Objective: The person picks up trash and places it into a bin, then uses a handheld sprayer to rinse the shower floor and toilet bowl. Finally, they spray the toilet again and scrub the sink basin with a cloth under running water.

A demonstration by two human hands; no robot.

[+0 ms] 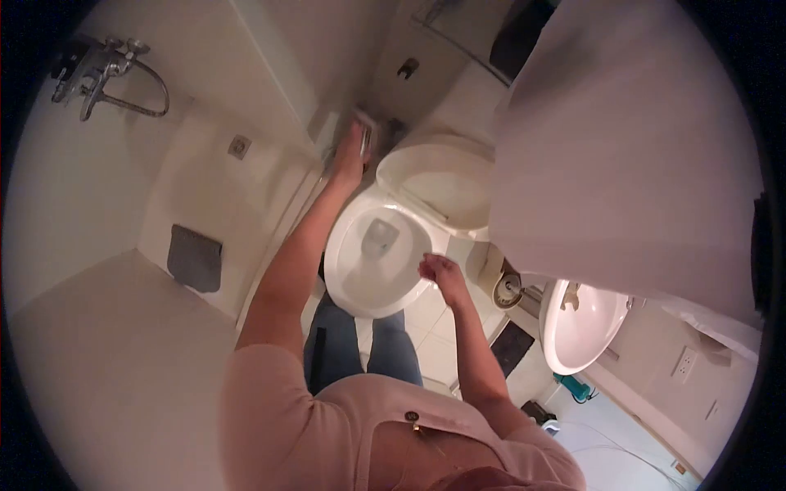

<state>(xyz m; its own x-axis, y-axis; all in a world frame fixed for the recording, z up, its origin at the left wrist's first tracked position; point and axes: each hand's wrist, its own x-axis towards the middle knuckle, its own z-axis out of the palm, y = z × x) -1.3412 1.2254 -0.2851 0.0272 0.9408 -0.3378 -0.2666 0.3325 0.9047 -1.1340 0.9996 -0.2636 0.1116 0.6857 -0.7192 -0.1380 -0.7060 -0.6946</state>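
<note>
The white toilet bowl (342, 270) stands open in front of my legs, with water at its bottom. Its pale lid (442, 176) is raised behind it. My left hand (350, 155) reaches past the bowl's left side, its fingers closed around a small, blurred, light-coloured object (365, 131) that I cannot make out. Over the right rim of the bowl is my right hand (439, 268), its fingers curled together; whatever they may hold is hidden.
A bathtub with a grey mat (195, 258) and a chrome tap (98, 78) lies at the left. On the right are a white sink (581, 331), a small bin (506, 290) and a dark floor item (512, 345). A large pale surface (622, 164) fills the upper right.
</note>
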